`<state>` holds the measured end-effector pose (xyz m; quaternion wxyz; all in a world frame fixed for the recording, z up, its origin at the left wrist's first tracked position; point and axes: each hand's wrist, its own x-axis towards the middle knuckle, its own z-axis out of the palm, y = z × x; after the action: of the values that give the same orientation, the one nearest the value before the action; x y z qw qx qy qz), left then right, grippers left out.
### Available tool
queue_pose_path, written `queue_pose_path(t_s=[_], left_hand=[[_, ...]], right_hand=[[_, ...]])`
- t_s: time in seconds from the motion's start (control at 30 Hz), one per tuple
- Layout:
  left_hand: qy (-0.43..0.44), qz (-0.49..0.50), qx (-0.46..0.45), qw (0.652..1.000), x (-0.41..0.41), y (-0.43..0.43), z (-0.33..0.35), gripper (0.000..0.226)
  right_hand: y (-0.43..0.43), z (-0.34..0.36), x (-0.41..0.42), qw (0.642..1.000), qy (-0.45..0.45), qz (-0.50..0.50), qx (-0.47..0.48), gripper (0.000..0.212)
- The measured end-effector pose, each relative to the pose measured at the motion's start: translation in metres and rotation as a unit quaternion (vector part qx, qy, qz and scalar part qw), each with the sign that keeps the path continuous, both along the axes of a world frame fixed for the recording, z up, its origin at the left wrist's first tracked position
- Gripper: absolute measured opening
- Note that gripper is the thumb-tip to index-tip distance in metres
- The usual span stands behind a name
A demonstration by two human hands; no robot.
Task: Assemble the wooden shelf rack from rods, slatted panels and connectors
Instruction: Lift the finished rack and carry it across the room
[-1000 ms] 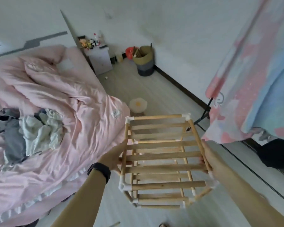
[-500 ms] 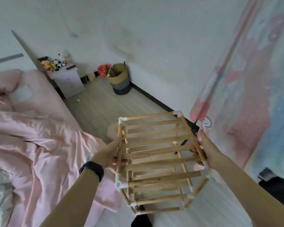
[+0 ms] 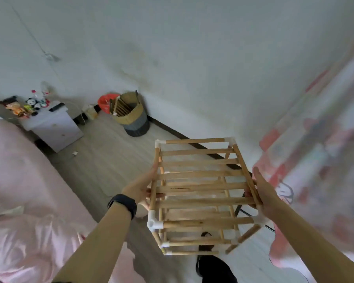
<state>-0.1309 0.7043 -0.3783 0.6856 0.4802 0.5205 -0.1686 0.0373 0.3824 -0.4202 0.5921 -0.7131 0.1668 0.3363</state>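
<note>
Wooden shelf rack [image 3: 198,187], already joined at its corners by white connectors [image 3: 154,222], is held in mid-air between a person's two bare hands, its top tier of slats [image 3: 200,174] facing the head camera and a lower tier showing through the gaps.

The left hand [image 3: 140,188], a black wristband [image 3: 123,204] on its wrist, grips the left side rod [image 3: 154,180]. The thumb lies straight up along the rod, and the fingers [image 3: 151,196] curl in around it between two slats. The right hand [image 3: 262,193] takes the opposite side rod [image 3: 246,172] the same way, thumb stretched along the outside; the fingers tuck under the rod and are mostly hidden by it.

The rack hangs well above a pale plank floor [image 3: 110,160]. Its left edge is near a bed with pink bedding [image 3: 18,180], and its right edge is just beside a pink and blue patterned curtain [image 3: 315,160], blurred in this view. The far edge lines up with the dark skirting [image 3: 172,132] at the foot of a white wall [image 3: 192,58].

A strip of floor runs ahead between bed and wall toward a woven basket [image 3: 134,117] with light wooden sticks standing in it. A small white nightstand [image 3: 53,127] stands by the bed.
</note>
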Motion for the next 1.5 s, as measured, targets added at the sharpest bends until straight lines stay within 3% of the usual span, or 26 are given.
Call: queue_pose_path(t_s=[0.1,0.27,0.6,0.77,0.87,1.03,1.27,1.5], left_hand=[[0.013,0.032,-0.003,0.999,0.060,0.040,-0.016,0.109],[0.027,0.052,0.014,0.998,0.153,0.091,-0.032,0.079],[0.020,0.033,0.046,0.998,0.307,0.188,-0.039,0.061],[0.002,-0.046,0.049,0.998,0.394,0.237,-0.067,0.060],[0.009,-0.130,0.076,0.989,0.444,0.265,-0.097,0.063],[0.050,-0.193,0.086,0.976,0.515,0.310,-0.158,0.062],[0.080,-0.186,0.066,0.977,0.586,0.338,-0.242,0.060],[0.102,-0.165,0.071,0.978,0.630,0.348,-0.328,0.050]], right_hand=[[0.043,-0.023,0.045,0.999,-0.021,-0.028,-0.033,0.061],[0.111,-0.052,0.122,0.996,-0.061,-0.049,-0.044,0.058],[0.211,-0.082,0.240,0.991,-0.072,-0.096,-0.060,0.055],[0.250,-0.109,0.275,0.981,-0.041,-0.170,-0.089,0.078],[0.273,-0.132,0.297,0.969,-0.016,-0.217,-0.116,0.093],[0.319,-0.163,0.324,0.935,0.045,-0.311,-0.165,0.076],[0.368,-0.223,0.361,0.902,0.091,-0.373,-0.199,0.062],[0.383,-0.317,0.390,0.875,0.127,-0.412,-0.221,0.063]])
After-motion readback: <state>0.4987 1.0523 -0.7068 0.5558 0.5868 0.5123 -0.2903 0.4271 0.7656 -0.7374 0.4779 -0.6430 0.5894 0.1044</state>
